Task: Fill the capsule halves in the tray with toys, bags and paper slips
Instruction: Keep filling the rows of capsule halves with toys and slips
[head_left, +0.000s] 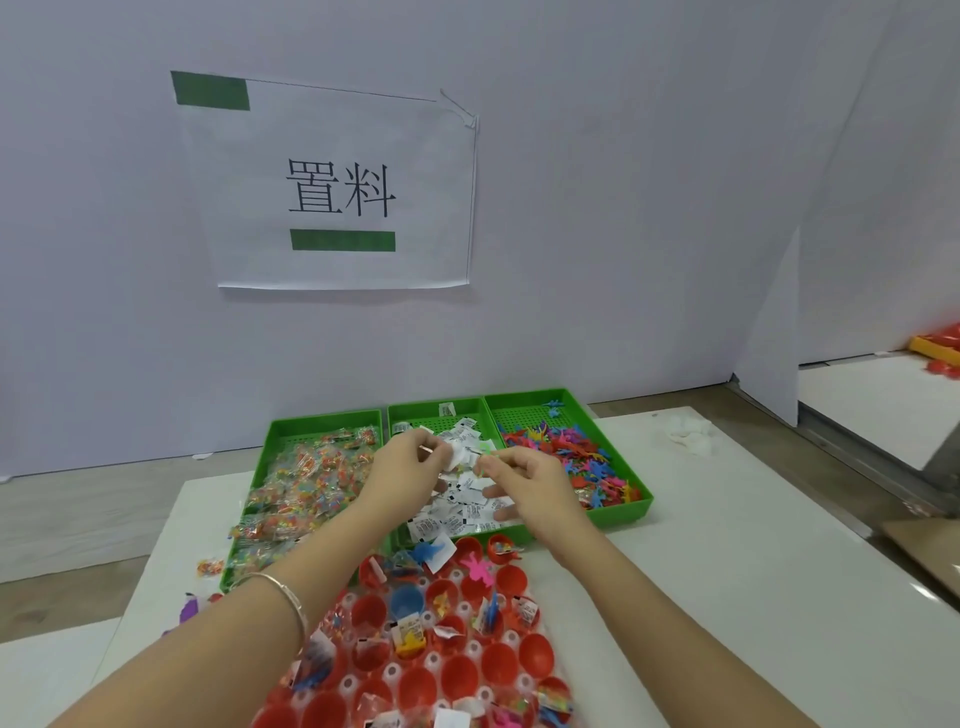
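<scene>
**Head view: slip pick, middle bin**

My left hand and right hand, fingers curled, each pinch white paper slips above the middle green bin. Capsule halves sit in the tray nearest me, several bare. Risk: slips cling, so two could land in one half or flutter past the tray.

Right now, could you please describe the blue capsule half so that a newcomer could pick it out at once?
Find the three green bins at the back of the white table; the tray of capsule halves lies in front of them. The blue capsule half sits in the tray's left part, near the bins. It is the only blue cup among red halves.
</scene>
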